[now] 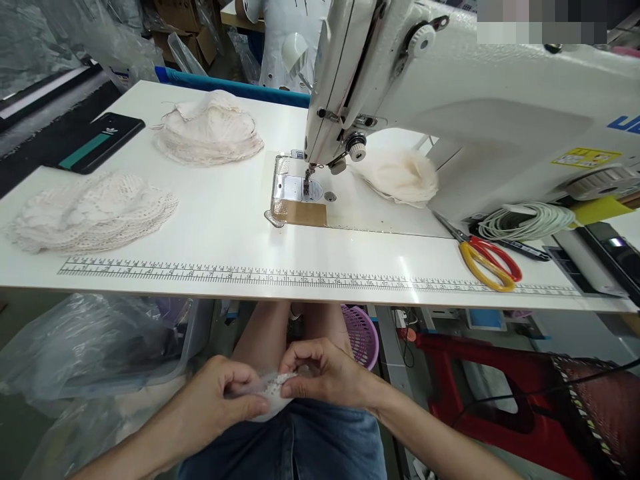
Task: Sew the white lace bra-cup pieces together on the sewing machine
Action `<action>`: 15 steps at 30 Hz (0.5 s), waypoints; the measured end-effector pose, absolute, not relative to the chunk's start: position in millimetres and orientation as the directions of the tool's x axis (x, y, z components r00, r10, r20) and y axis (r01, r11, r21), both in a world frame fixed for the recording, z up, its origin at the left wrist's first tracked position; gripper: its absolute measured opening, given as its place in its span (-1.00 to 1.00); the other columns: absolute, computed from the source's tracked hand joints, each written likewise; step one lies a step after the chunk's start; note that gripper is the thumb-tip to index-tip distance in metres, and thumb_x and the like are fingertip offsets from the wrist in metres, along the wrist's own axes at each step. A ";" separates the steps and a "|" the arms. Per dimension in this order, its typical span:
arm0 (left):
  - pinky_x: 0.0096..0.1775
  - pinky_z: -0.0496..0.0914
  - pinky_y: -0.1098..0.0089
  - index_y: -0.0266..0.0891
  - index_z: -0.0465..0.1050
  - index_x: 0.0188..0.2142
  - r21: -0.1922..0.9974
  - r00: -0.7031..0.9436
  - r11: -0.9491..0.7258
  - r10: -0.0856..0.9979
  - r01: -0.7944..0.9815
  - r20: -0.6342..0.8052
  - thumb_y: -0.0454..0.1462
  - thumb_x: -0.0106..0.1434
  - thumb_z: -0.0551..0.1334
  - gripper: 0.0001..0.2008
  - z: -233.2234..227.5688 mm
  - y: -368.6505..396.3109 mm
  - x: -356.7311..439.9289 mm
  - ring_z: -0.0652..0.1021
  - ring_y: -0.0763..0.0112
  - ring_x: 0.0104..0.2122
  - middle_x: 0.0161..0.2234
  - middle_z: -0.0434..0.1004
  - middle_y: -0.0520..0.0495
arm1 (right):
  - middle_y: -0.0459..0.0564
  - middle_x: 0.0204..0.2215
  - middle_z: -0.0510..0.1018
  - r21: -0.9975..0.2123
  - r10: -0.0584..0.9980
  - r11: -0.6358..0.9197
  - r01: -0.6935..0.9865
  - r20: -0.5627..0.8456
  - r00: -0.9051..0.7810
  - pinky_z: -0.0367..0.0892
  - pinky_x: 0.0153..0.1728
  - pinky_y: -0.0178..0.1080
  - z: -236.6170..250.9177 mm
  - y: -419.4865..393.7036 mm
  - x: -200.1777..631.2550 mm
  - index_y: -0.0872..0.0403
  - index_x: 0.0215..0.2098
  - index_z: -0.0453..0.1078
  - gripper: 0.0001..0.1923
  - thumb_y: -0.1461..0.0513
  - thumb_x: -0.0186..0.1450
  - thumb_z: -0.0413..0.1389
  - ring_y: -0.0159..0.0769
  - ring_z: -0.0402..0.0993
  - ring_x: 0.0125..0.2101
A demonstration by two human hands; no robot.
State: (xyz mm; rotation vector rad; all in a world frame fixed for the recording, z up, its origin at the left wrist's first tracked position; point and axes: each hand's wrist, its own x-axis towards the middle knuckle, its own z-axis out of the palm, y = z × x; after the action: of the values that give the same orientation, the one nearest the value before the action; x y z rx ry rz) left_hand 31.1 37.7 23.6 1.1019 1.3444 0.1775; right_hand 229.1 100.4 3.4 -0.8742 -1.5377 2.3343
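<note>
Above my lap, my left hand [233, 393] and my right hand [317, 373] pinch a small piece of white lace fabric [273, 395] between them. Thumb and fingers of each hand are closed on it, and part of the piece is hidden by the fingers. The sewing machine [340, 80] stands on the table ahead, its presser foot [307, 181] over the needle plate. Cream fabric pieces [400, 177] lie under the machine's arm. A stack of lace pieces [93, 212] rests at the table's left, with another stack of pale fabric pieces [210, 130] behind it.
Scissors [483, 257] with red and yellow handles lie at the right, near a coil of white cord [527, 220]. A black phone [100, 141] lies at the left. A ruler scale [300, 275] runs along the table's front edge. Below are a purple basket [367, 337] and a red stool [480, 387].
</note>
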 end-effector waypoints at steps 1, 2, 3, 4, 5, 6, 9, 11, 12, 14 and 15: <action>-0.54 -0.07 0.46 -0.22 0.12 -0.67 0.714 0.287 0.520 0.674 0.470 -0.680 -0.17 0.07 0.17 -0.70 23.2 37.5 31.5 0.06 0.54 -0.59 -0.65 -0.03 0.17 | -0.12 -0.50 0.41 -0.890 0.466 -0.431 0.147 -0.359 -0.808 0.18 -0.43 -0.41 3.9 100.5 229.8 0.19 -0.39 0.41 -0.82 0.23 0.09 0.25 -0.48 0.28 -0.48; -0.54 -0.07 0.46 -0.22 0.13 -0.67 0.717 0.288 0.513 0.679 0.471 -0.675 -0.17 0.07 0.16 -0.70 23.1 37.3 31.8 0.06 0.54 -0.59 -0.65 -0.02 0.17 | -0.12 -0.50 0.41 -0.893 0.454 -0.421 0.158 -0.358 -0.816 0.18 -0.43 -0.41 4.2 100.6 230.3 0.18 -0.37 0.41 -0.81 0.23 0.09 0.25 -0.47 0.27 -0.47; -0.54 -0.06 0.46 -0.22 0.14 -0.66 0.722 0.289 0.503 0.685 0.475 -0.668 -0.16 0.08 0.16 -0.70 23.3 37.0 31.9 0.07 0.53 -0.58 -0.65 -0.02 0.16 | -0.12 -0.50 0.40 -0.901 0.444 -0.399 0.173 -0.355 -0.823 0.18 -0.43 -0.42 4.3 100.7 230.5 0.18 -0.35 0.41 -0.79 0.23 0.09 0.25 -0.47 0.27 -0.47; -0.53 -0.06 0.46 -0.22 0.15 -0.66 0.724 0.290 0.493 0.690 0.483 -0.663 -0.16 0.09 0.16 -0.70 23.7 36.7 31.9 0.08 0.53 -0.58 -0.64 -0.01 0.16 | -0.13 -0.50 0.39 -0.912 0.435 -0.365 0.189 -0.346 -0.831 0.17 -0.45 -0.42 4.0 100.9 230.4 0.18 -0.34 0.41 -0.77 0.21 0.09 0.26 -0.47 0.26 -0.48; -0.53 -0.05 0.46 -0.23 0.16 -0.65 0.725 0.287 0.480 0.697 0.493 -0.657 -0.16 0.10 0.16 -0.71 24.2 36.5 31.8 0.09 0.53 -0.58 -0.64 0.01 0.16 | -0.13 -0.51 0.38 -0.923 0.428 -0.328 0.201 -0.335 -0.840 0.15 -0.47 -0.43 3.6 101.0 230.0 0.18 -0.33 0.41 -0.76 0.20 0.09 0.25 -0.47 0.24 -0.48; -0.52 -0.04 0.47 -0.23 0.18 -0.65 0.725 0.283 0.469 0.704 0.504 -0.652 -0.17 0.10 0.15 -0.71 24.8 36.2 31.6 0.11 0.52 -0.57 -0.64 0.02 0.15 | -0.14 -0.52 0.38 -0.934 0.424 -0.292 0.207 -0.321 -0.847 0.14 -0.49 -0.43 3.0 101.0 229.3 0.18 -0.33 0.41 -0.76 0.18 0.10 0.25 -0.47 0.23 -0.49; -0.52 -0.03 0.47 -0.24 0.20 -0.66 0.712 0.259 0.462 0.711 0.529 -0.654 -0.19 0.11 0.15 -0.72 25.9 35.2 30.7 0.13 0.52 -0.57 -0.64 0.04 0.14 | -0.13 -0.55 0.38 -0.956 0.431 -0.227 0.189 -0.272 -0.860 0.12 -0.52 -0.44 1.2 100.5 226.6 0.20 -0.41 0.40 -0.81 0.19 0.16 0.20 -0.48 0.20 -0.52; -0.53 -0.04 0.47 -0.24 0.17 -0.66 0.706 0.251 0.463 0.711 0.535 -0.657 -0.17 0.12 0.15 -0.69 25.4 34.1 29.7 0.11 0.52 -0.58 -0.64 0.02 0.14 | -0.14 -0.55 0.38 -0.964 0.446 -0.207 0.169 -0.246 -0.860 0.13 -0.52 -0.45 0.6 100.2 225.7 0.20 -0.43 0.40 -0.82 0.21 0.17 0.19 -0.49 0.20 -0.52; -0.53 -0.04 0.47 -0.24 0.16 -0.66 0.707 0.254 0.463 0.710 0.534 -0.657 -0.16 0.12 0.15 -0.68 24.7 33.5 29.2 0.11 0.52 -0.58 -0.64 0.01 0.14 | -0.14 -0.55 0.37 -0.967 0.451 -0.194 0.165 -0.237 -0.860 0.12 -0.52 -0.46 0.5 100.1 225.5 0.20 -0.43 0.40 -0.83 0.21 0.17 0.19 -0.49 0.20 -0.52; -0.53 -0.04 0.47 -0.23 0.15 -0.66 0.714 0.264 0.455 0.712 0.532 -0.651 -0.15 0.13 0.14 -0.67 23.0 32.2 28.1 0.11 0.52 -0.57 -0.64 0.02 0.14 | -0.16 -0.56 0.36 -0.970 0.450 -0.170 0.172 -0.231 -0.863 0.11 -0.53 -0.47 0.3 99.9 225.8 0.20 -0.41 0.41 -0.82 0.20 0.16 0.20 -0.50 0.19 -0.53; -0.53 -0.03 0.48 -0.23 0.14 -0.66 0.715 0.269 0.453 0.711 0.532 -0.650 -0.15 0.13 0.14 -0.67 22.2 31.5 27.6 0.12 0.52 -0.57 -0.64 0.03 0.14 | -0.16 -0.57 0.35 -0.971 0.442 -0.159 0.180 -0.233 -0.866 0.10 -0.55 -0.47 0.0 99.8 225.9 0.20 -0.40 0.41 -0.81 0.19 0.16 0.20 -0.51 0.18 -0.54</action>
State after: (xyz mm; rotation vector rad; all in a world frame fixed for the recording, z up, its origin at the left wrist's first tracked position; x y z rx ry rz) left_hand 27.6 31.5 22.2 1.1973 1.3884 0.1707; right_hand 225.9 99.8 0.0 -0.7202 -1.9075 2.1450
